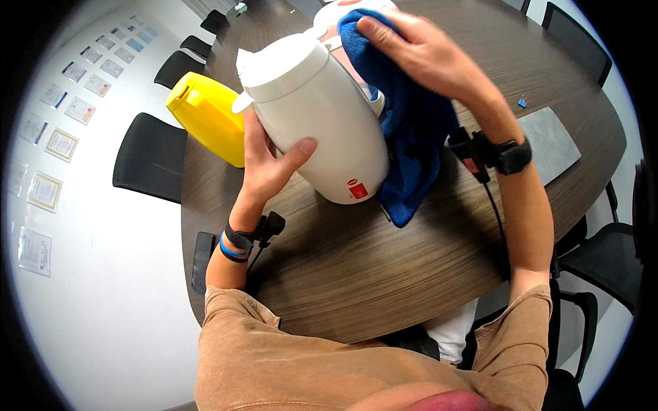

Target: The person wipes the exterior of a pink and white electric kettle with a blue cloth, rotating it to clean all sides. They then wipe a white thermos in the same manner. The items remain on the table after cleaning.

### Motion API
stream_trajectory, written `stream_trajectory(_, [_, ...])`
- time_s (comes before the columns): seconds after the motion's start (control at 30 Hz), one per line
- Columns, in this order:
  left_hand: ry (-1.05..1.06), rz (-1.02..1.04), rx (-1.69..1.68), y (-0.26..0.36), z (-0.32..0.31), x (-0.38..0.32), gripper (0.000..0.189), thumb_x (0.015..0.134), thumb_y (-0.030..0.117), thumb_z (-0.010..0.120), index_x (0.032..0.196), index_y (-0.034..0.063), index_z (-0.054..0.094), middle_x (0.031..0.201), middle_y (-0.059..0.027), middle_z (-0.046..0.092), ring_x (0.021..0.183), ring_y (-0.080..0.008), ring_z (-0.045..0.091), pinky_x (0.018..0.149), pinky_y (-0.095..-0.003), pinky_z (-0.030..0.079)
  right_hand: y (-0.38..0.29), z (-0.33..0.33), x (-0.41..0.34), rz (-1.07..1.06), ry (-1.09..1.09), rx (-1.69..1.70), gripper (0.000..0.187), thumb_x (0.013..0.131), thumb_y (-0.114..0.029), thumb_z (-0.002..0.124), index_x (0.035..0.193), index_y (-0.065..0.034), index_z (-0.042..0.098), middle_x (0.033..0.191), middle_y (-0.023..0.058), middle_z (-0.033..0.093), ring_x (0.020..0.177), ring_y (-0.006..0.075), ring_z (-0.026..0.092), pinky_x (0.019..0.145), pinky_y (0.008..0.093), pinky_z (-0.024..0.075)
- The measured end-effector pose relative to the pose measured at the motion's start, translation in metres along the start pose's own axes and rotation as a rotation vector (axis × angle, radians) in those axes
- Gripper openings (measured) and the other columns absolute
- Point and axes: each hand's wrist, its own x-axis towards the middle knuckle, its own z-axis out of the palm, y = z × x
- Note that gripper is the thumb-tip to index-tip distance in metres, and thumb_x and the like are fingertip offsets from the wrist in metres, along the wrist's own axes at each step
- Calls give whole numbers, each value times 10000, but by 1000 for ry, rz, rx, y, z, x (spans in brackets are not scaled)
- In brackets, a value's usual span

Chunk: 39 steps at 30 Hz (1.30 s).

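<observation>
A white vacuum jug (329,123) with a lid (282,61) leans above the wooden table before me. A small red label is near its base. My left hand (272,159) grips the jug's left side, thumb across the front; the fingers behind are partly hidden. In my right hand (406,46) is a dark blue cloth (416,138), pinched near its top beside the lid. The cloth drapes down along the jug's right side. Left of the jug stands a yellow plastic bottle (208,115). Partly covered behind the jug and cloth is a white and pink container (329,15).
The oval table (370,277) curves around in front of me. A dark phone-like object (203,262) lies at its left edge. On the right are a grey flat sheet (552,144) and a small blue item (522,103). Black chairs (149,154) line the table.
</observation>
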Motion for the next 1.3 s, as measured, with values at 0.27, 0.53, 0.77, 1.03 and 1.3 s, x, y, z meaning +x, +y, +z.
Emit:
stream_trajectory(0.27, [-105,54,-131,-19,-10,0,1008,846,333,797,1629,24,242,1459,-201,540,1368,-329,548,1162,-488,452,-6,-4,-10,250,-236,243,930,899,-801,686,1388,-11,650,1199,183,719,1154,331,725,1006,441,620])
stream_trajectory(0.53, [-102,73,-168,-11,-4,-1,976,852,347,792,1622,44,275,1471,-195,529,1371,-320,538,1157,-497,447,-29,-6,-4,120,-210,253,735,824,-508,927,1326,-27,690,1148,78,725,1155,222,684,1085,371,526])
stream_trajectory(0.77, [-89,129,-142,-9,-4,0,922,846,318,802,1594,59,329,1440,-202,557,1333,-317,579,1111,-499,496,-36,-5,-3,211,-319,188,535,816,-349,949,1211,-31,777,1116,68,773,1039,177,692,1003,331,547])
stream_trajectory(1.03, [-127,80,-80,-12,-8,-1,949,849,378,795,1618,78,327,1434,-181,554,1365,-311,543,1151,-497,454,-20,-13,-21,240,-472,117,517,876,-340,912,1247,-33,725,1093,38,744,992,147,682,942,324,551])
stream_trajectory(1.3, [-131,89,-126,-8,-4,1,924,857,371,796,1606,79,341,1430,-172,567,1379,-307,544,1177,-498,440,-23,-26,-31,270,-116,571,557,1050,-243,735,1530,-49,528,1360,101,655,1173,157,675,953,274,603])
